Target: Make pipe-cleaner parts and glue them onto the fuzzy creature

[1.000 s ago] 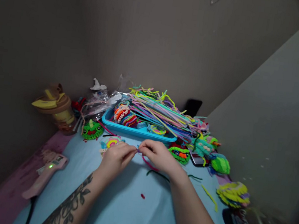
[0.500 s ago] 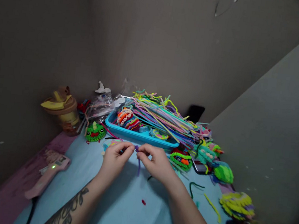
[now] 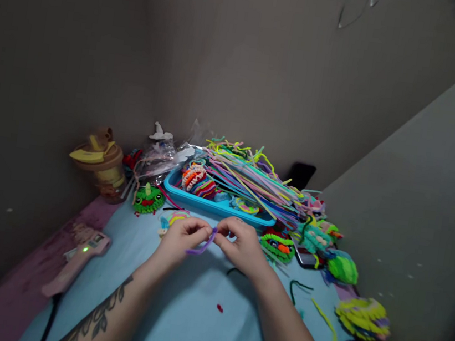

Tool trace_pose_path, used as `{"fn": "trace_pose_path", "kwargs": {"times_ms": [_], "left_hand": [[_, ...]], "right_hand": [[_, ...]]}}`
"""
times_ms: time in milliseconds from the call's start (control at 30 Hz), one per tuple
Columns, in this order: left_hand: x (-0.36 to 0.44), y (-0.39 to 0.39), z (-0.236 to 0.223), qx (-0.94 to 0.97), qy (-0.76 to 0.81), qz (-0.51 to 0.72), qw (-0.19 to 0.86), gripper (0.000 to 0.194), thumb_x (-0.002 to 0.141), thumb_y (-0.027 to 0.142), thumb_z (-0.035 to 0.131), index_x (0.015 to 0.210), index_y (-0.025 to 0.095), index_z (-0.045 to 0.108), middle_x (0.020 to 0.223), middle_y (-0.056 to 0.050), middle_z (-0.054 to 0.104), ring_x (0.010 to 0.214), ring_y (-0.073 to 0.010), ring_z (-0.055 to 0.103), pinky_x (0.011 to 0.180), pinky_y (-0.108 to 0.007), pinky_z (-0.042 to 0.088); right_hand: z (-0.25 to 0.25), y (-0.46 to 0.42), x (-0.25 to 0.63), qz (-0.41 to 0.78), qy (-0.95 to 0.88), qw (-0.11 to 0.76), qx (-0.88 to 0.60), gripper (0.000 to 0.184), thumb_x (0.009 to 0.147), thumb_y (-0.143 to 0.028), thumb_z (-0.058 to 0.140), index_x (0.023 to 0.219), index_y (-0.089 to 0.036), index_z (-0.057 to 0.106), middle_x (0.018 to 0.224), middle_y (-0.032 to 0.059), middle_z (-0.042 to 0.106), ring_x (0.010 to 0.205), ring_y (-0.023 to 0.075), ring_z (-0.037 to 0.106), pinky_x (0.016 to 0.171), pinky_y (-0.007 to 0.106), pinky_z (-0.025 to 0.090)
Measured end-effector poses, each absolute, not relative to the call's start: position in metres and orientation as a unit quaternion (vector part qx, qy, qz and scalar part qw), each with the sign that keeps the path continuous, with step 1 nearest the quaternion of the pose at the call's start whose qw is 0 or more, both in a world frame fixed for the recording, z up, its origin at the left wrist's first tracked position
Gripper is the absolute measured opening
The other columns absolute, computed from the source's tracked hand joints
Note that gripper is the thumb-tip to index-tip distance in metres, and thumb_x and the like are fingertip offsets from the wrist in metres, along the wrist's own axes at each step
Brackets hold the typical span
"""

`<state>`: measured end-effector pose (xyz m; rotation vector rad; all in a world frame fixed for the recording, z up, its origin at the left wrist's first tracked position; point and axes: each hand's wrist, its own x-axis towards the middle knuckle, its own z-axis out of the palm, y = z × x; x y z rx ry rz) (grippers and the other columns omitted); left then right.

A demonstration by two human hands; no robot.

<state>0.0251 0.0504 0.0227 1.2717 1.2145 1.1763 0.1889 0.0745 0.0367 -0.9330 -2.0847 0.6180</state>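
A short purple pipe cleaner [image 3: 202, 249] is pinched between my two hands above the blue table cover [image 3: 192, 311]. My left hand [image 3: 183, 239] is closed, thumb and forefinger together near the upper end of the stem. From the other side my right hand [image 3: 239, 245] grips the same end with its fingertips. The free tail curves down and to the left under my left fingers. Just behind my left hand lies a pastel pipe-cleaner piece [image 3: 177, 218], partly covered. A green round creature with an orange beak [image 3: 278, 247] sits right of my right hand.
A blue tray [image 3: 214, 209] heaped with pipe cleaners [image 3: 252, 176] stands at the back. To the left are a pink glue gun [image 3: 76, 265], a cup [image 3: 104, 168] and a green creature [image 3: 148, 200]. Yellow [image 3: 363, 318] and green [image 3: 342, 268] pieces lie on the right, near loose offcuts [image 3: 324, 320].
The purple pipe cleaner's tail, hanging straight down half a second ago, now bends to the left. A pink strand seen by my right hand earlier is out of sight. The view has shifted slightly.
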Motion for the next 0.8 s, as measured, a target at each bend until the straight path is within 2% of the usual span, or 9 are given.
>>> {"fn": "trace_pose_path", "kwargs": {"times_ms": [200, 367, 600, 700, 800], "left_hand": [[0.026, 0.048, 0.028, 0.596, 0.514, 0.471, 0.399, 0.018, 0.075, 0.029, 0.059, 0.067, 0.016, 0.067, 0.061, -0.001, 0.064, 0.059, -0.0134, 0.056, 0.055, -0.022, 0.043], [0.027, 0.044, 0.025, 0.674, 0.486, 0.476, 0.286, 0.014, 0.08, 0.021, 0.055, 0.074, 0.016, 0.067, 0.067, -0.003, 0.067, 0.062, -0.014, 0.059, 0.058, -0.023, 0.044], [0.026, 0.04, 0.019, 0.768, 0.423, 0.464, 0.125, 0.013, 0.086, 0.017, 0.052, 0.085, 0.017, 0.065, 0.073, -0.005, 0.066, 0.069, -0.0148, 0.058, 0.064, -0.026, 0.045], [0.027, 0.039, 0.019, 0.771, 0.419, 0.468, 0.108, 0.013, 0.087, 0.016, 0.051, 0.086, 0.017, 0.064, 0.074, -0.005, 0.067, 0.07, -0.0149, 0.058, 0.065, -0.026, 0.045], [0.029, 0.039, 0.019, 0.74, 0.461, 0.469, 0.141, 0.013, 0.087, 0.02, 0.052, 0.089, 0.017, 0.064, 0.078, -0.006, 0.068, 0.073, -0.0154, 0.06, 0.067, -0.026, 0.046]], "right_hand": [[0.044, 0.073, 0.188, 0.309, -0.785, 0.356, -0.402, 0.012, 0.075, -0.027, 0.066, 0.071, -0.018, 0.059, 0.065, -0.0014, 0.059, 0.061, 0.0118, 0.05, 0.056, 0.023, 0.038], [0.046, 0.074, 0.187, 0.431, -0.708, 0.345, -0.441, 0.016, 0.071, -0.028, 0.066, 0.065, -0.018, 0.054, 0.058, -0.0043, 0.051, 0.053, 0.0095, 0.044, 0.05, 0.021, 0.034], [0.039, 0.078, 0.188, 0.577, -0.61, 0.359, -0.408, 0.021, 0.063, -0.029, 0.068, 0.061, -0.018, 0.05, 0.054, -0.0064, 0.045, 0.048, 0.0077, 0.035, 0.048, 0.021, 0.028], [0.04, 0.078, 0.187, 0.603, -0.586, 0.365, -0.4, 0.024, 0.061, -0.031, 0.069, 0.059, -0.017, 0.05, 0.053, -0.0063, 0.044, 0.048, 0.0075, 0.034, 0.047, 0.021, 0.026], [0.041, 0.078, 0.187, 0.576, -0.595, 0.379, -0.413, 0.023, 0.063, -0.032, 0.068, 0.061, -0.017, 0.05, 0.053, -0.0056, 0.045, 0.049, 0.0082, 0.035, 0.048, 0.021, 0.028]]}}
